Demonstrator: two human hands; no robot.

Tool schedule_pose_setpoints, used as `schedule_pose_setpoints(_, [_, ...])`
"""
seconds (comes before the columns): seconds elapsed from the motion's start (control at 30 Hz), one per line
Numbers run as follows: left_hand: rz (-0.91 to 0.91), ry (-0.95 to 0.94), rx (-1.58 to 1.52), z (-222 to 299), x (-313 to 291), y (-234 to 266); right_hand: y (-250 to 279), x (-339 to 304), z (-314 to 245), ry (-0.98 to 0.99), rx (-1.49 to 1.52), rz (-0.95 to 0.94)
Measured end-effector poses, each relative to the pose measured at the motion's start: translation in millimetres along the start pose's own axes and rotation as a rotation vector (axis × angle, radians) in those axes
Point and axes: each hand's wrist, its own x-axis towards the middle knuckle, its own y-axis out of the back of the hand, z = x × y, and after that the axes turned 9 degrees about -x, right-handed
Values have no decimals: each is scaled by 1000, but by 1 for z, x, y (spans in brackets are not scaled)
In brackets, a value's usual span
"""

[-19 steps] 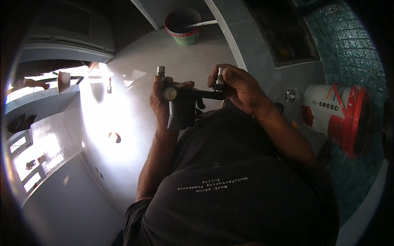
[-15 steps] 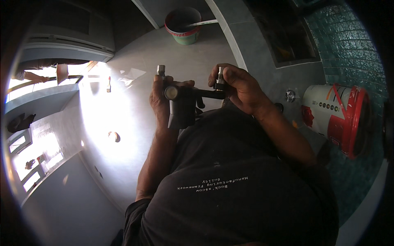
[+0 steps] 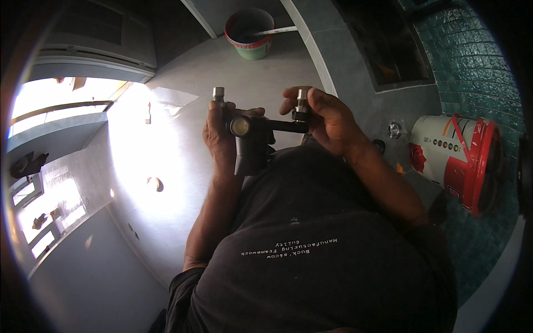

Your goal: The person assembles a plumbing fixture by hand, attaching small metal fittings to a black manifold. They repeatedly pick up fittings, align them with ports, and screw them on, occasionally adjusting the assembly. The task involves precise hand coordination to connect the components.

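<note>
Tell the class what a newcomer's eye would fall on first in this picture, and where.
Probably the glaring patch of light at left. Next, near the middle, comes the black fixture with metal fittings, held in the person's left hand. Then the large red-and-white bucket stands out at right.

Left clear; bucket (white) blocks right.

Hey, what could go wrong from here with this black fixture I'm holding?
The black fixture is held up in the air, so if your left hand slips, it could drop.

Your right hand is at the metal fitting on the arm's end; if any piece there is loose, it might fall.

The strong glare on the floor to your left may make a dropped small part hard to spot.
</note>
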Motion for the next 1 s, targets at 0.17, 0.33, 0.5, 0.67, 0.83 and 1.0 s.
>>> schedule_pose_setpoints(0.17, [40, -49, -7, -3, 1, 1, 6, -11, 10, -56, 48, 59])
schedule_pose_setpoints(0.33, [49, -76, 6, -2, -2, 2, -2, -20, 8, -61, -115, 131])
schedule_pose_setpoints(0.5, [27, -72, 35, 1, -12, 0, -15, -28, 2, -3, -126, 139])
schedule_pose_setpoints(0.67, [-10, -107, 225, 6, -33, -15, -15, -24, 2, 57, -200, 228])
schedule_pose_setpoints(0.83, [-341, 24, -296, 3, -42, 10, -6, -15, -24, 128, -224, 213])
schedule_pose_setpoints(1.0, [-543, 254, -516, 24, -46, 2, -1, -23, -55, 152, -272, 98])
